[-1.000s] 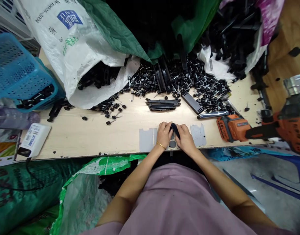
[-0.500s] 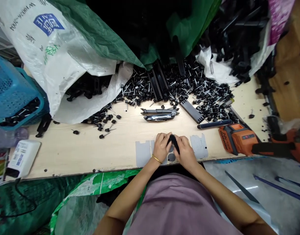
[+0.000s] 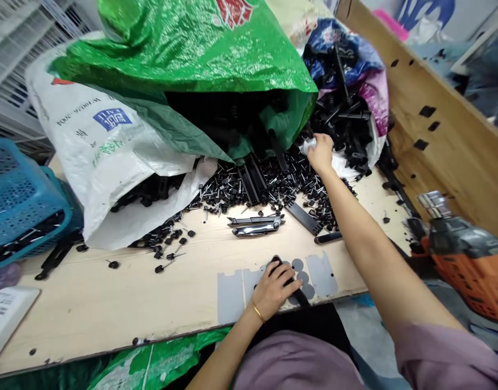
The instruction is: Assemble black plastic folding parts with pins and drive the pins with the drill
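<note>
My left hand [image 3: 272, 291] is closed over a long black plastic part [image 3: 299, 295], which slants across the front of the workbench [image 3: 151, 303]. One rounded end of this part sticks out beyond the fingers, the other lies near the bench edge. Grey patches [image 3: 230, 295] and grey discs [image 3: 308, 291] show around it on the bench top. Far forward, at the back right, my right hand [image 3: 322, 153] has curled fingers against crumpled white plastic [image 3: 308, 145]. What those fingertips hold is hidden. Small black-headed pins [image 3: 289, 181] lie in a heap below that hand.
Green [image 3: 192, 54] and white [image 3: 122, 146] sacks bulge over the back, with black parts spilling out. A folded black-and-grey assembly [image 3: 257, 225] and a grey channel piece [image 3: 303, 218] lie mid-bench. An orange power tool [image 3: 472, 271] stands right; a blue basket [image 3: 25, 200], left.
My right hand has let go of the black part and reached forward to the white plastic. The left hand keeps the part, now lower across the bench. The camera view has tilted up.
</note>
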Available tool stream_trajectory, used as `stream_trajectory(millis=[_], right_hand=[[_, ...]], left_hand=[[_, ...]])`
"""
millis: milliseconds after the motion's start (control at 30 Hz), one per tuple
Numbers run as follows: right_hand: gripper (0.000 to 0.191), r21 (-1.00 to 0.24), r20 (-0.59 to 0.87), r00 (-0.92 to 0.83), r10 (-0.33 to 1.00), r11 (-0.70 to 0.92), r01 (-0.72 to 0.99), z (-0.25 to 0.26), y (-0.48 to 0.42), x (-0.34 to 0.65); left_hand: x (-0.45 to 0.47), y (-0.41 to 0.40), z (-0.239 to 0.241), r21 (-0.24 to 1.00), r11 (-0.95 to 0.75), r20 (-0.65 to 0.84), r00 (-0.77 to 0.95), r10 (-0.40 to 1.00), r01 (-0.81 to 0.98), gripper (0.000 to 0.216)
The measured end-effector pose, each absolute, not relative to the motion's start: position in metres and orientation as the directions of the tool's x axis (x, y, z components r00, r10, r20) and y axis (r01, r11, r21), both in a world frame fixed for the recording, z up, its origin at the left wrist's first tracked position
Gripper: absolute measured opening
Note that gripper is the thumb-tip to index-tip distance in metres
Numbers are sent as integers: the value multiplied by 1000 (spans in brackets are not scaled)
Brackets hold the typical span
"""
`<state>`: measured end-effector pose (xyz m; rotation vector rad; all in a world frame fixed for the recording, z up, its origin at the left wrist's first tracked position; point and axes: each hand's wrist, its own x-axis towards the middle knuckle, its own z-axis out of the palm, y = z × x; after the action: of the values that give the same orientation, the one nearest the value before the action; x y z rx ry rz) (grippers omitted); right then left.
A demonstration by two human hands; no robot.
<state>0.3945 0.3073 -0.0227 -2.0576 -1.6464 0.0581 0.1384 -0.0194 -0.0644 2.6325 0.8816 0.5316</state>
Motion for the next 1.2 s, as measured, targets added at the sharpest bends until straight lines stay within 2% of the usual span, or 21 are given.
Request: stream_trajectory(millis=[100, 200, 300, 467, 633, 733, 833, 900, 967, 1067, 1133, 1200], right_hand=[[52, -312, 231, 138, 963, -61, 948, -16, 345, 381], [50, -233, 181, 149, 972, -105, 967, -7, 358, 369], [43, -167, 201, 156, 967, -123, 978, 2, 353, 367], [32, -175, 192, 171, 966, -137, 975, 14, 315, 373], [33, -290, 223, 294, 929, -225, 930, 18, 246, 373], [34, -490, 228, 380, 896, -231, 840, 16, 195, 378], [37, -814, 148, 435, 888, -140, 564, 14, 141, 389], [40, -943, 83, 418, 904, -64, 325, 15, 109, 397], [39, -986, 34, 368, 929, -30, 166, 17, 82, 403], [32, -992, -33, 284, 958, -66, 105, 21, 56, 401], [33, -965, -84, 225, 971, -135, 224, 20, 51, 388], [35, -840, -113, 184, 976, -193, 507, 17, 53, 368]], left_hand=[[139, -19, -72, 365, -770, 302, 715, 630, 524, 26], [139, -20, -73, 351, -772, 298, 718, 629, 530, 27], [139, -21, -73, 357, -768, 298, 714, 633, 532, 26], [139, -21, -75, 355, -776, 326, 708, 626, 522, 23], [139, -20, -75, 353, -778, 338, 705, 624, 519, 24], [140, -20, -75, 373, -779, 309, 724, 617, 504, 29], [139, -21, -70, 377, -753, 269, 714, 647, 540, 36], [133, -22, -62, 370, -671, 234, 634, 737, 643, 37], [124, -22, -50, 346, -535, 184, 504, 844, 771, 36], [110, -17, -35, 282, -383, 100, 370, 924, 880, 32], [106, -10, -32, 254, -390, 48, 391, 919, 885, 31], [107, -1, -34, 253, -445, -1, 460, 888, 859, 30]])
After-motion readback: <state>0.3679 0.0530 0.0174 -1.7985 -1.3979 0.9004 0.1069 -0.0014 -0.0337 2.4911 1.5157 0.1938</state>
